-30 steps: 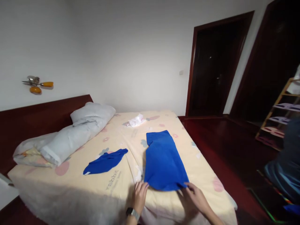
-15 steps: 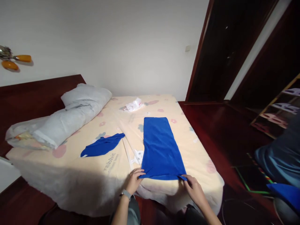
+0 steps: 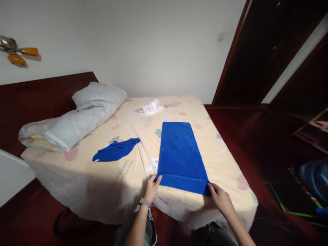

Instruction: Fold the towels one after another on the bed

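The bedsheet point(image 3: 228, 171) read "rabbit", tilted, left of lower centre, the line beneath illegible. Right of centre, the blue cloth point(image 3: 180, 150) stretched away from both hands: left hand point(image 3: 151, 189) and right hand point(image 3: 221, 198) pinched its near corners.

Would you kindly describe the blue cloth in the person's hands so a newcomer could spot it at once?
On the bed, the left hand and right hand hold the near end of a long blue cloth. Unlike the smaller, crumpled blue cloth to its left, it is spread flat, with a strip folded over along its near end.
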A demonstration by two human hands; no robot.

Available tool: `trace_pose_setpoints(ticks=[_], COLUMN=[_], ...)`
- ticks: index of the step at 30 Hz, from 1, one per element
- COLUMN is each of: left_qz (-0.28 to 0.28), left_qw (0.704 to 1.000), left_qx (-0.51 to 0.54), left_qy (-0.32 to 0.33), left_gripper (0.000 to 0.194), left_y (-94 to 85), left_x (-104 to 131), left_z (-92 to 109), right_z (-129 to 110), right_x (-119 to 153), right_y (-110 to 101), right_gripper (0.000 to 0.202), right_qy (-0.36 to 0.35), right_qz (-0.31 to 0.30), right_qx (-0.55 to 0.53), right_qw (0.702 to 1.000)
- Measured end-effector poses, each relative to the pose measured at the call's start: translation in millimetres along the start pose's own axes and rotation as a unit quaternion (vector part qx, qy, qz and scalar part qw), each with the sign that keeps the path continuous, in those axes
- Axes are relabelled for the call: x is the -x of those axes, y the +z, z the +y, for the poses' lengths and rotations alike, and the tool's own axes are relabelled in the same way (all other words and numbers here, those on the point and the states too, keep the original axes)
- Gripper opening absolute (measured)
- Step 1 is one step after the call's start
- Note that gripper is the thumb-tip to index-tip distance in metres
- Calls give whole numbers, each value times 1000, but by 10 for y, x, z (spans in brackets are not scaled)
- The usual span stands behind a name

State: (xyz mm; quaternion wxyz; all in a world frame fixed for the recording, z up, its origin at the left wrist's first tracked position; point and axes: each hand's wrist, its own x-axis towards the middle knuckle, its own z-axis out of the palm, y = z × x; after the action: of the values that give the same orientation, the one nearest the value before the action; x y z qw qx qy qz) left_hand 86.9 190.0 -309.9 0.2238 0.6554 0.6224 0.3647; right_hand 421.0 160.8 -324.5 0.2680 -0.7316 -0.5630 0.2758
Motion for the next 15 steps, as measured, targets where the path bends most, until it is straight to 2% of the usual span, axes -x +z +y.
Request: trace_pose_setpoints(ticks=[5, 10, 15], left_qz=[-31, -100, -138], left_qw=[998, 971, 963], left_qx=[-49, -185, -194], left_qy=[-39, -117, -123], left_gripper=[39, 28, 24], left_y=[61, -30, -161], left_x=[-113, -187, -203], left_z=[52, 181, 204], right_z=[17, 24, -40], right_x=[-161, -243, -238], right_y=[-2, -156, -189], right_gripper=[55, 51, 54], right_qy=[46, 67, 80], right_qz=[-36, -92, -137], right_qx=[38, 57, 99], right_qw=[998, 992, 982])
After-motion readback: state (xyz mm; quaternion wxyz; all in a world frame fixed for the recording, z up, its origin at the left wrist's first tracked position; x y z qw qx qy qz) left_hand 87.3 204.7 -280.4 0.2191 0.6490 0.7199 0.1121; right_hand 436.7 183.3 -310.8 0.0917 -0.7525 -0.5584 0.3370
